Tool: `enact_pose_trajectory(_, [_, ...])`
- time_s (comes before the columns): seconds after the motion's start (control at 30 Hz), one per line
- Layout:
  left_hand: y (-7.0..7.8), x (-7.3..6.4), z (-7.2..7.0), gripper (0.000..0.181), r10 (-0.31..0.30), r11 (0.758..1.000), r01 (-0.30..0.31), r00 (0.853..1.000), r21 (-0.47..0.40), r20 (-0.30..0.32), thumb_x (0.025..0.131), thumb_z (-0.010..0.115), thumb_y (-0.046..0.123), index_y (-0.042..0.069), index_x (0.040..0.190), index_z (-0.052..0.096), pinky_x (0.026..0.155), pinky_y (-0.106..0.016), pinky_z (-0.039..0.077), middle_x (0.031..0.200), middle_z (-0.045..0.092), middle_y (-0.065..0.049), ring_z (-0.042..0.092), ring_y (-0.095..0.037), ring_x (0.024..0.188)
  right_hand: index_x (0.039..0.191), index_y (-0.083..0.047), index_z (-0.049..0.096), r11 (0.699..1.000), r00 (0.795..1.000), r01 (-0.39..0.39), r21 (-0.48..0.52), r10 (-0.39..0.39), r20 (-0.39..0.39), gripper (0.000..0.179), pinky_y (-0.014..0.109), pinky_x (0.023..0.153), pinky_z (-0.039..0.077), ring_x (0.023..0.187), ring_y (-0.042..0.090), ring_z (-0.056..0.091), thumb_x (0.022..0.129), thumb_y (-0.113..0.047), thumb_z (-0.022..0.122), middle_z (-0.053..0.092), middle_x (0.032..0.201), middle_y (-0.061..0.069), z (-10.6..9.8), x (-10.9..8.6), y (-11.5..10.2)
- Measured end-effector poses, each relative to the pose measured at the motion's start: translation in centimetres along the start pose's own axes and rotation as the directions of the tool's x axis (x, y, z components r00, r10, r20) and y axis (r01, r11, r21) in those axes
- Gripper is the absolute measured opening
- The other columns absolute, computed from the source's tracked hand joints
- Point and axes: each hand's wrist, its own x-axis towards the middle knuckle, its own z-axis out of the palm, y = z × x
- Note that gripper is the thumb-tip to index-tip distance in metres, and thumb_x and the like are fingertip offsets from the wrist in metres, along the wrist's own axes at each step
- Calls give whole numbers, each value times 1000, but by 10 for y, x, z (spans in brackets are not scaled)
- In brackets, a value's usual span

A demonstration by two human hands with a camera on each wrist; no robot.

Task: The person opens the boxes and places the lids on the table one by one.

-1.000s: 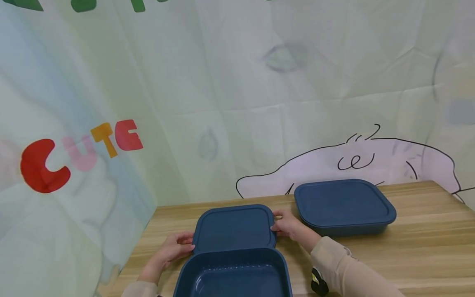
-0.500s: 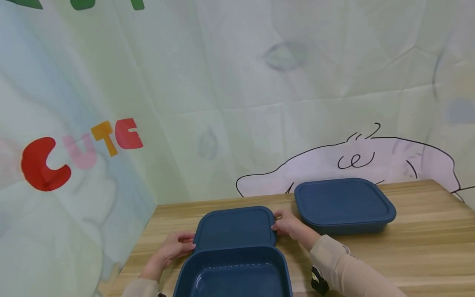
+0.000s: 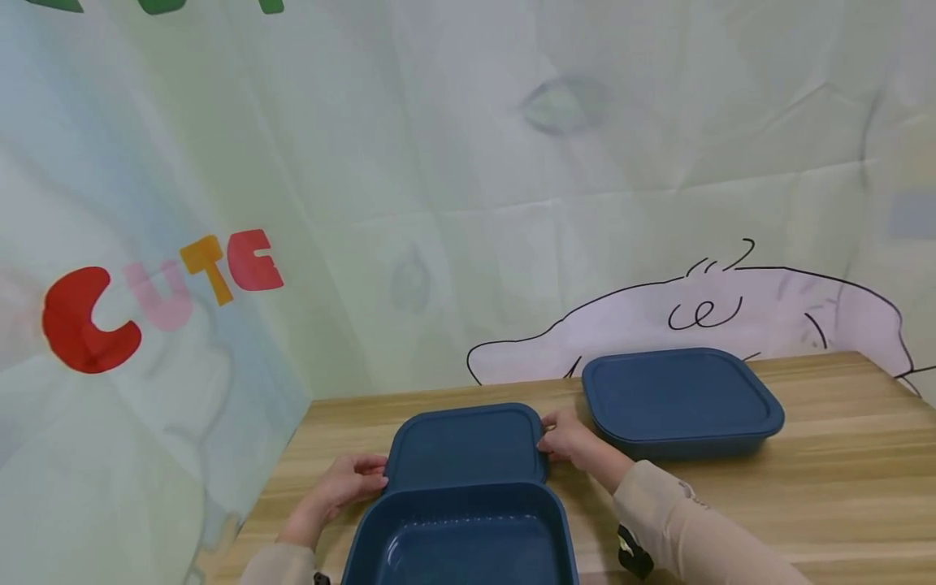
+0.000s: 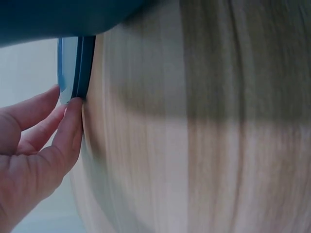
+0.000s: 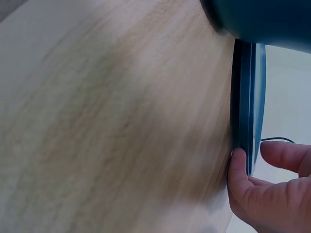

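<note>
Left hand (image 3: 345, 486) pinches left edge of blue lid (image 3: 468, 447), right hand (image 3: 572, 441) pinches right edge. Fingers (image 4: 72, 121) of both bent round rim. Lid lies on tabletop (image 3: 826, 487), just behind open blue box (image 3: 475, 505). Closed blue box (image 3: 683, 400) sits near right hand.

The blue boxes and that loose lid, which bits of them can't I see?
Open box: near side, cut off by the head view's bottom edge.
Loose lid: near edge, hidden behind the open box in the head view.
Closed box: inside, covered by its top in the head view.
</note>
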Motion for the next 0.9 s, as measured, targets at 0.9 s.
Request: enact_pose_trajectory(0.9, [28, -17, -9, 43, 35, 996, -43, 993, 73, 111, 91, 56, 0, -20, 126, 39, 85, -46, 49, 112, 53, -27, 57, -24, 96, 126, 12, 44, 998, 992, -57, -21, 59, 116, 44, 29, 64, 48, 69, 19, 50, 84, 6, 57, 53, 86, 12, -15, -10, -11])
